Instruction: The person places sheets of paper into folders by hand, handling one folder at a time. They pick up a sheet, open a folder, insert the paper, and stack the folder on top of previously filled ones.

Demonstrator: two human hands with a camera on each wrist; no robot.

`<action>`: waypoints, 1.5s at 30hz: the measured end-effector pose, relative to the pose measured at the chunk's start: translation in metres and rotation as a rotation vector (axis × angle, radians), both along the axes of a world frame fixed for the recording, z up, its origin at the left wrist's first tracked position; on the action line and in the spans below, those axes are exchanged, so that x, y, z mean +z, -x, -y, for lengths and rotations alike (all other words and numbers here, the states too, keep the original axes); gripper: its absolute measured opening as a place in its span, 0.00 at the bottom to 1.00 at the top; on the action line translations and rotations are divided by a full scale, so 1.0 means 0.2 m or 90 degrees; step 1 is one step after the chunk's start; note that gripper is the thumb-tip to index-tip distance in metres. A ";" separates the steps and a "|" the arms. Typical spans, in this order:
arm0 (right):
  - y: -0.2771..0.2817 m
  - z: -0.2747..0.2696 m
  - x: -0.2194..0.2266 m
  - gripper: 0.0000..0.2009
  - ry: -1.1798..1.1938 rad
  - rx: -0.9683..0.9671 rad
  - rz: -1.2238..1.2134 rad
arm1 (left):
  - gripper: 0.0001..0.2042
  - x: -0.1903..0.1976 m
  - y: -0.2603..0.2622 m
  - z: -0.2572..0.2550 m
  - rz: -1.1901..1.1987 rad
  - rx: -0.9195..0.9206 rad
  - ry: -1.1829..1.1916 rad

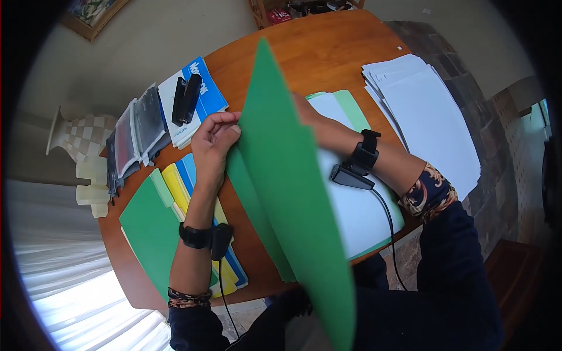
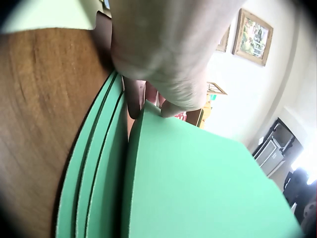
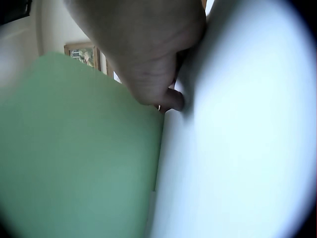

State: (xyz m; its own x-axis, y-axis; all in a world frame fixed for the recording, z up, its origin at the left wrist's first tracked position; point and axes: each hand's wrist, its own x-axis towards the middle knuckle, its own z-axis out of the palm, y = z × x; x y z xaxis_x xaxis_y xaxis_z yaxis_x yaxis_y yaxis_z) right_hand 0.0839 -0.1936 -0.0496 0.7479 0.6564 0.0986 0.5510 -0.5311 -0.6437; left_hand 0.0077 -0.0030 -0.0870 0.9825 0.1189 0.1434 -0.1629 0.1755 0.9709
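Observation:
A green folder [image 1: 281, 152] has its cover raised upright across the middle of the head view. My left hand [image 1: 215, 140] pinches its top edge, with the thumb on one face and fingertips behind, as the left wrist view shows. My right hand [image 3: 148, 59] is mostly hidden behind that cover in the head view. Its thumb lies on a stack of white paper [image 3: 237, 139] at the corner beside the fold, with a fingertip just past the edge; the other fingers are hidden. More green folder layers [image 2: 94, 163] lie beneath, against the wooden table.
Stacked green, yellow and blue folders [image 1: 152, 222] lie left. Farther back are a notebook [image 1: 211, 88] with a black stapler [image 1: 186, 99] and zip pouches [image 1: 137, 128]. A pile of white sheets [image 1: 433, 111] sits right. Cables trail from both wrist cameras.

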 end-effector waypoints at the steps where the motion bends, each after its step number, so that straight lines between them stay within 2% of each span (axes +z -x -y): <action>1: 0.00 0.02 0.01 0.10 -0.020 0.010 -0.013 | 0.12 0.01 0.00 0.00 -0.041 0.015 0.010; 4: 0.01 0.09 0.01 0.11 -0.135 0.064 -0.096 | 0.12 0.02 0.00 0.00 -0.069 0.020 -0.029; 9: 0.02 0.15 -0.06 0.13 -0.471 0.210 -0.328 | 0.13 0.03 0.00 -0.02 -0.108 0.031 -0.016; 12: 0.02 0.16 -0.05 0.14 -0.557 0.249 -0.352 | 0.12 0.00 -0.01 -0.05 -0.103 0.032 0.025; 15: -0.06 0.15 -0.02 0.15 -0.527 0.221 -0.270 | 0.10 -0.02 -0.01 -0.08 -0.083 0.034 0.105; 17: -0.16 0.16 0.05 0.16 -0.428 0.176 -0.158 | 0.10 -0.05 -0.02 -0.11 -0.071 0.033 0.151; 18: -0.22 0.16 0.08 0.17 -0.326 0.131 -0.051 | 0.10 -0.07 -0.03 -0.13 -0.052 0.036 0.225; 19: -0.26 0.17 0.10 0.17 -0.328 0.131 -0.050 | 0.10 -0.09 -0.04 -0.16 -0.032 0.040 0.299; 21: -0.30 0.19 0.13 0.18 -0.392 0.019 0.058 | 0.10 -0.12 -0.05 -0.21 -0.025 0.022 0.345; 22: -0.32 0.20 0.16 0.18 -0.395 0.020 0.059 | 0.10 -0.13 -0.06 -0.22 -0.020 0.003 0.392; 24: -0.34 0.23 0.21 0.24 -0.329 -0.120 0.017 | 0.10 -0.14 -0.06 -0.23 -0.009 -0.013 0.424; 25: -0.36 0.24 0.22 0.24 -0.332 -0.118 0.016 | 0.10 -0.14 -0.06 -0.23 -0.001 -0.028 0.458; 27: -0.36 0.27 0.25 0.31 -0.375 -0.124 -0.152 | 0.10 -0.13 -0.05 -0.23 0.001 -0.028 0.478; 28: -0.37 0.28 0.26 0.31 -0.378 -0.123 -0.153 | 0.10 -0.13 -0.06 -0.24 -0.001 -0.026 0.501; 30: -0.35 0.29 0.27 0.33 -0.283 -0.053 -0.213 | 0.10 -0.12 -0.05 -0.24 0.004 -0.004 0.491; 31: -0.34 0.29 0.26 0.33 -0.285 -0.052 -0.213 | 0.10 -0.12 -0.05 -0.24 0.006 0.019 0.482; 34: -0.31 0.27 0.23 0.28 -0.252 -0.060 -0.226 | 0.10 -0.12 -0.06 -0.23 0.009 0.017 0.479; 36: -0.29 0.27 0.27 0.20 -0.183 0.054 -0.271 | 0.09 -0.12 -0.06 -0.24 0.004 0.034 0.462; 38: -0.27 0.26 0.29 0.18 -0.183 0.064 -0.298 | 0.08 -0.12 -0.05 -0.24 -0.003 0.051 0.445; 40: -0.28 0.26 0.30 0.17 -0.183 0.072 -0.321 | 0.13 -0.08 -0.04 -0.22 -0.043 0.067 0.413; 41: -0.29 0.26 0.30 0.17 -0.225 0.044 -0.315 | 0.13 -0.06 -0.03 -0.20 -0.041 0.068 0.413; 43: -0.31 0.27 0.30 0.17 -0.265 0.017 -0.306 | 0.18 0.00 -0.01 -0.15 -0.078 -0.026 0.321; 45: -0.32 0.27 0.29 0.16 -0.363 -0.064 -0.279 | 0.20 0.04 0.01 -0.11 -0.108 -0.027 0.266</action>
State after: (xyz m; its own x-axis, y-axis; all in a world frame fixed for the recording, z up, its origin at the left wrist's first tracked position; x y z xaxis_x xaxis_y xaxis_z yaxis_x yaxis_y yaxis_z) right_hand 0.1480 -0.2486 0.0089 0.8511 0.5185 0.0821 0.1452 -0.0822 -0.9860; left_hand 0.0066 0.0190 -0.0784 0.9932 0.0912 -0.0721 0.0086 0.5606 0.8280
